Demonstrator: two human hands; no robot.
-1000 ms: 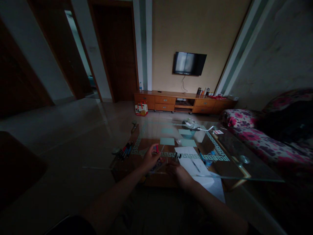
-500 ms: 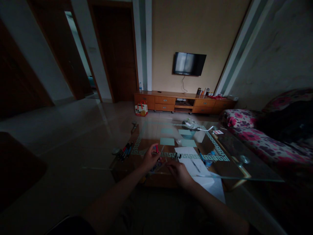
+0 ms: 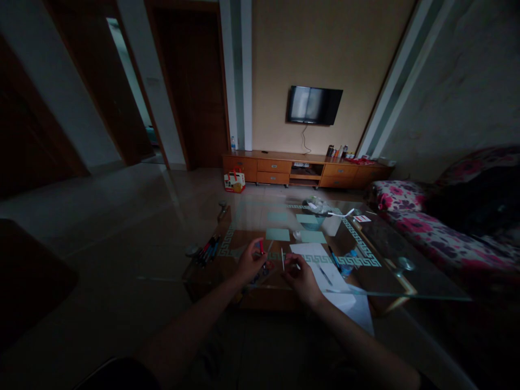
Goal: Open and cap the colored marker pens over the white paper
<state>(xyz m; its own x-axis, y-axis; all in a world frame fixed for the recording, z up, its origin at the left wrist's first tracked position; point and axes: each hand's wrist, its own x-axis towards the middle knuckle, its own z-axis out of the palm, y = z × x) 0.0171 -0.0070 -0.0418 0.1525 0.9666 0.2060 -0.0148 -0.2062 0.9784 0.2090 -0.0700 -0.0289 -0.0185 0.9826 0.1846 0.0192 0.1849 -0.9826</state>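
Note:
My left hand (image 3: 251, 263) is closed around a red pen (image 3: 261, 247) whose tip sticks up above the fingers, over the near edge of the glass coffee table (image 3: 406, 281). My right hand (image 3: 299, 276) pinches a thin white stick-like piece (image 3: 283, 259) that stands nearly upright between the two hands. Both hands hover over a dark patch of small items that I cannot make out. White paper sheets (image 3: 325, 271) lie just right of my right hand, with a blue pen (image 3: 335, 259) on them.
A row of pens (image 3: 207, 250) lies at the table's left edge. Pale green cards (image 3: 278, 234) and small clutter sit farther back. A floral sofa (image 3: 439, 227) runs along the right. A wooden TV cabinet (image 3: 304, 169) and wall TV (image 3: 314, 105) stand at the far wall.
My right hand has lifted from the table and now holds the thin white piece upright. My left hand with the red pen has stayed almost still.

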